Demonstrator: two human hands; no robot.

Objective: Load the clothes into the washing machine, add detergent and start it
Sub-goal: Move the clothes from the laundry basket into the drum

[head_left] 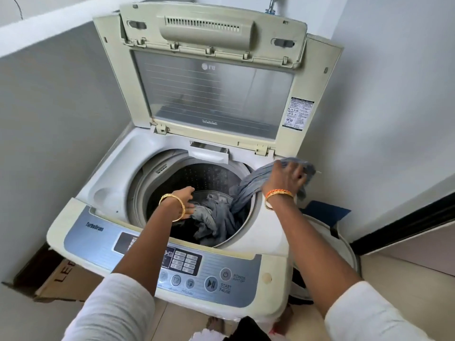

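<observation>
A cream top-loading washing machine (103,183) stands in front of me with its lid (211,94) raised upright. Grey-blue clothes (211,217) lie in the drum. One long grey-blue garment (248,190) drapes from the drum over the right rim. My right hand (285,178) is shut on the upper end of that garment, above the machine's right edge. Inside the drum opening, my left hand (187,200) touches the clothes with its fingers spread. The control panel (152,257) with a start/pause button (210,283) faces me. No detergent is in view.
A white laundry basket (344,244) stands on the floor to the right of the machine, with a blue item (327,212) behind it. A cardboard box (56,279) lies at the left. Walls close in on both sides. The detergent drawer (209,153) sits at the drum's back edge.
</observation>
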